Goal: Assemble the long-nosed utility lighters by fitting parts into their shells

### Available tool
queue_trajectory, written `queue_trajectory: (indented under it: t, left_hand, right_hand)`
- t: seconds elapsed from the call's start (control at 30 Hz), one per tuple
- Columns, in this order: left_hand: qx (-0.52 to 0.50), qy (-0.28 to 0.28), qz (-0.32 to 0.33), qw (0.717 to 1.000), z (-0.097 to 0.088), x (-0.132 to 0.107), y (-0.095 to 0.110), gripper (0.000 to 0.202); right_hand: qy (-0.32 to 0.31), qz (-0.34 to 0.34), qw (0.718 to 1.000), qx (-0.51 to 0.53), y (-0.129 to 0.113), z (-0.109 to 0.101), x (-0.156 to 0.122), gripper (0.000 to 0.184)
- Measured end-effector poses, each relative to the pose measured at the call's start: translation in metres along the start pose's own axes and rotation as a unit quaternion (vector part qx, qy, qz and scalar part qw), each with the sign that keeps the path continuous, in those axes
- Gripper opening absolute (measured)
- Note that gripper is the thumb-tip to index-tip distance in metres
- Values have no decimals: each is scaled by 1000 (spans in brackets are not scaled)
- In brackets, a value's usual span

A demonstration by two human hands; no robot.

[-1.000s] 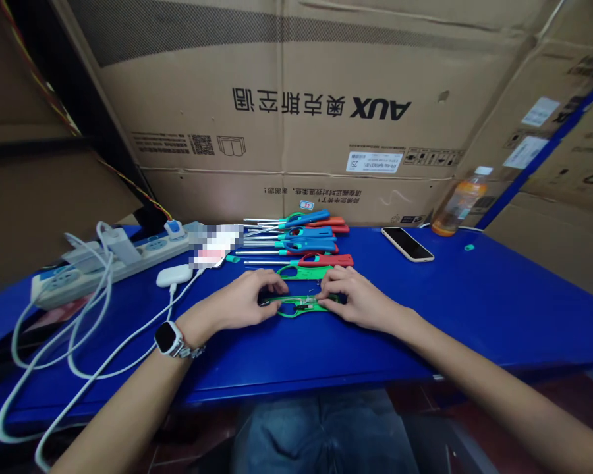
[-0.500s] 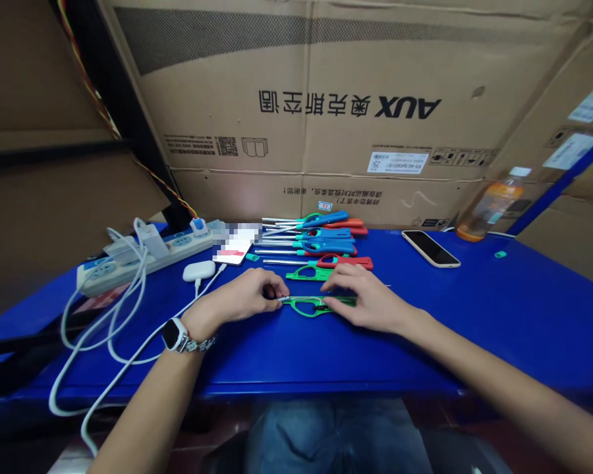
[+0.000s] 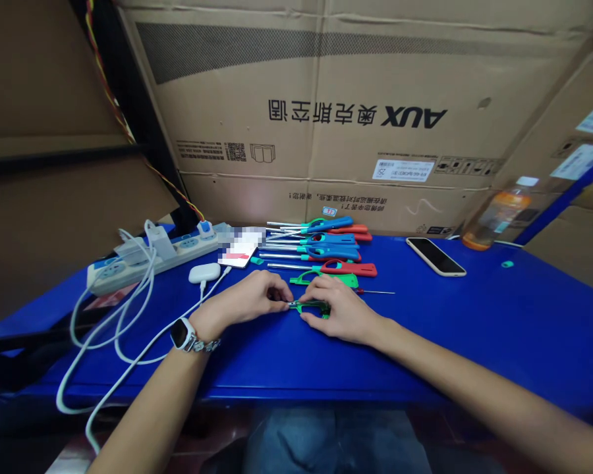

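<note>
A green lighter body (image 3: 306,305), with a loop-shaped trigger guard and dark parts inside, lies low over the blue table between my hands. My left hand (image 3: 257,296) pinches its narrow metal-tipped end between thumb and fingertips. From the other side my right hand (image 3: 340,309) closes thumb and fingers around the wider part, hiding much of it. Just behind, a separate green lighter shell (image 3: 348,280) lies flat, partly covered by my right fingers. A thin screwdriver (image 3: 378,291) with a reddish handle end rests to the right of that shell.
Several long-nosed lighters (image 3: 331,251), blue and red, lie in a row at the back. To the left are a power strip (image 3: 178,253), white cables, an earbud case (image 3: 204,272) and a card-like sheet (image 3: 240,253). A phone (image 3: 435,256) and a bottle (image 3: 497,217) stand right.
My right hand has shifted left along the green lighter body, closer to my left hand, uncovering the screwdriver. My left hand keeps its pinch. The whole view has shifted slightly.
</note>
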State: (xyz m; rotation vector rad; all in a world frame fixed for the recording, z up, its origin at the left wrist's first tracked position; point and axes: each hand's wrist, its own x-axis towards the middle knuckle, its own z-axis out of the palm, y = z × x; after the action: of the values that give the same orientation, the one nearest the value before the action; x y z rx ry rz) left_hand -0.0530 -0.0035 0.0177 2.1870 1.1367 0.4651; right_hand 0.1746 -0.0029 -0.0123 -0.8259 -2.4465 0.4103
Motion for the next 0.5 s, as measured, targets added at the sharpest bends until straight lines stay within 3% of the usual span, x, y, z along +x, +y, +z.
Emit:
queue_trajectory:
  t: [0.17, 0.5]
  left_hand:
    - [5, -2, 31, 999, 0, 1, 1, 16]
    - [22, -4, -2, 1000, 3, 5, -6, 17]
  right_hand:
    - [9, 2, 999, 46, 2, 2, 0, 15]
    - [4, 20, 999, 50, 0, 3, 0, 16]
